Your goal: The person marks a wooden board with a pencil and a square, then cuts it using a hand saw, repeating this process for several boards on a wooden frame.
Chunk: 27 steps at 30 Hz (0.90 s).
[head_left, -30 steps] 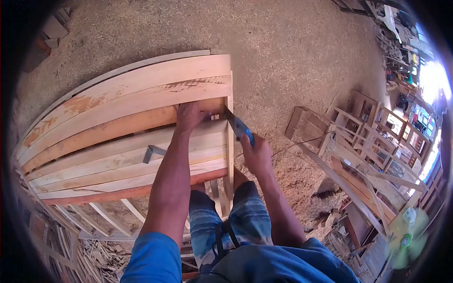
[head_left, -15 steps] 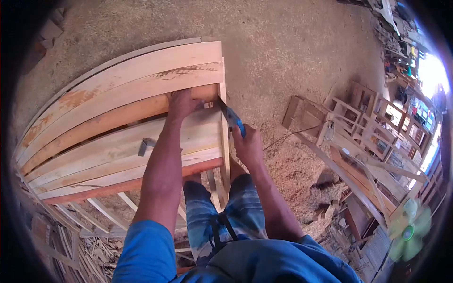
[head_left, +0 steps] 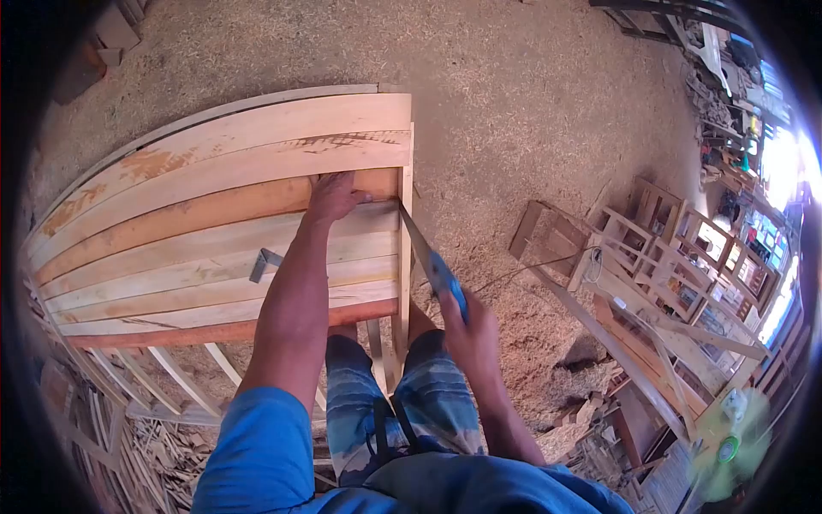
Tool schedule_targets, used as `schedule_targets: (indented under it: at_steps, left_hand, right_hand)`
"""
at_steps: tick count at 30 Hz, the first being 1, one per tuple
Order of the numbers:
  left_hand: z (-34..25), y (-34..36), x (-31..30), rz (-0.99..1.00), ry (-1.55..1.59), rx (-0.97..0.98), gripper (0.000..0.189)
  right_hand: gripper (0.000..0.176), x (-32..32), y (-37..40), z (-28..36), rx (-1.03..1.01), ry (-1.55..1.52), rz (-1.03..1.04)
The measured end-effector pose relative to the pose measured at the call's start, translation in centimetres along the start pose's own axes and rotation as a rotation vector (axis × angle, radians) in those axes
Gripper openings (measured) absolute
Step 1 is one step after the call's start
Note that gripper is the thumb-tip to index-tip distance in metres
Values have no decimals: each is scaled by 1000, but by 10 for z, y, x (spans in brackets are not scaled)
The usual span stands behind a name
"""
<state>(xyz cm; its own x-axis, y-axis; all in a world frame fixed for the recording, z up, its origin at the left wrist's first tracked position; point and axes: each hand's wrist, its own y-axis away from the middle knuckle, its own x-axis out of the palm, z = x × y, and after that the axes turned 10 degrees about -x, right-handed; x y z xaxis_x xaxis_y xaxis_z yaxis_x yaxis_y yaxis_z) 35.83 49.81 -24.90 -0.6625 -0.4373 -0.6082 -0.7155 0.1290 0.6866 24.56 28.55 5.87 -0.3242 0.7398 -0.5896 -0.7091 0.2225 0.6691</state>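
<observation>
My left hand (head_left: 334,194) presses flat on a reddish wooden plank (head_left: 180,216), one of several planks laid side by side on a frame. My right hand (head_left: 473,330) grips the blue handle of a hand saw (head_left: 426,254). The saw's blade slants up to the planks' right end, beside my left fingers, where a narrow upright strip (head_left: 404,248) runs along the plank ends. My knees in striped shorts are under the planks' near edge.
A small grey metal bracket (head_left: 262,262) lies on the pale planks. Sawdust covers the floor. Wooden chair frames (head_left: 659,248) stand at the right, loose slats and offcuts (head_left: 128,428) lie lower left, and a green fan (head_left: 728,445) is at lower right.
My right hand has pulled the saw back toward me, so more blade shows. My left hand stays on the same plank.
</observation>
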Motion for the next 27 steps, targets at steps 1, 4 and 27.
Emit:
schedule_targets:
  at_steps: [1,4,27]
  left_hand:
    - [2,-1,3,-1,16,2,107]
    - [5,-7,5,-49,40,21,107]
    - [-15,296,48,-130,483,-372,89]
  right_hand:
    - [34,-21,32,17,41,3,29]
    - [36,-60,99,10,53,-29,50]
    - [34,-171,164,-203,-67,-810,3]
